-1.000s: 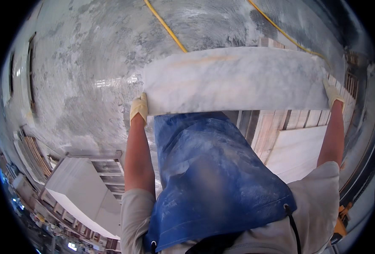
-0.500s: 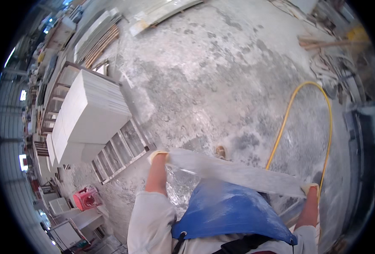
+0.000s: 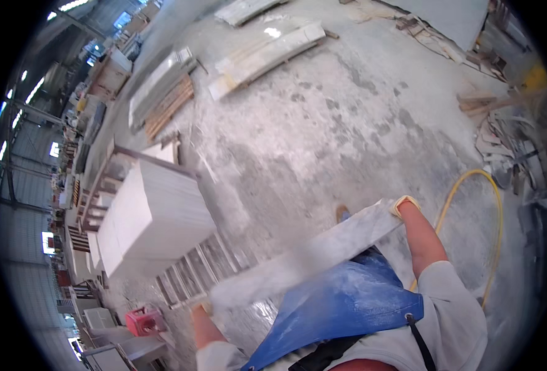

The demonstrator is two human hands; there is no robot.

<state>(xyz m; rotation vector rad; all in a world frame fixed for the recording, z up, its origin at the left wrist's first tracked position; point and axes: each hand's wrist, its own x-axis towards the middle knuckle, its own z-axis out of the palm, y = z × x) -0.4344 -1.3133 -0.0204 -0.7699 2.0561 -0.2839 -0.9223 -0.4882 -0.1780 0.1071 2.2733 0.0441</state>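
A long whitish-grey stone slab (image 3: 304, 253) spans the space in front of my blue apron (image 3: 341, 303). At its left, nearer end, my left hand (image 3: 203, 307) grips the edge in a pale glove. My right hand (image 3: 403, 206), gloved with a yellowish cuff, is closed round the far right end. Most of the fingers on both hands are hidden by the slab and gloves. The slab slants, its right end farther from me than its left.
Left of the slab, a stack of white slabs (image 3: 174, 204) rests on a slatted metal rack (image 3: 193, 266). A pink-red plastic stool (image 3: 144, 321) stands nearer. A yellow hose (image 3: 499, 216) loops on the right. More slabs (image 3: 267, 59) lie farther off on the wet, dusty floor (image 3: 323, 136).
The slab has swung round: its right end has gone forward and its left end has come back towards me. Both hands have kept hold. The whole view has shifted too.
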